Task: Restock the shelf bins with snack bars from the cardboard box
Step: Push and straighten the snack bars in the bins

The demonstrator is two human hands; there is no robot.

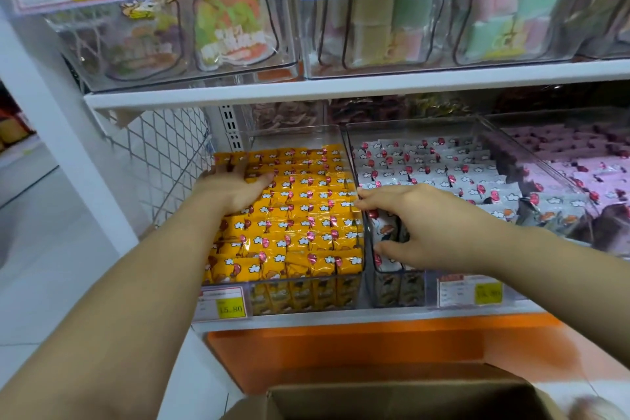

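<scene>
Left hand (235, 188) flat, fingers together, on bars (301, 215) at bin (296, 137) far-left; right hand (421, 225) fingers straight, touching bin's right rim; box (392, 401) below bin.

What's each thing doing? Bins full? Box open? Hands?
Yellow snack bars: tidy rows, filling their bin.
White snack bars: rows in the next bin.
Pink snack bars: in the rightmost bin.
Cardboard box: top open, contents hidden.
Left hand: flat on the yellow bars.
Right hand: open, fingertips at the rim between yellow and white bins.
</scene>
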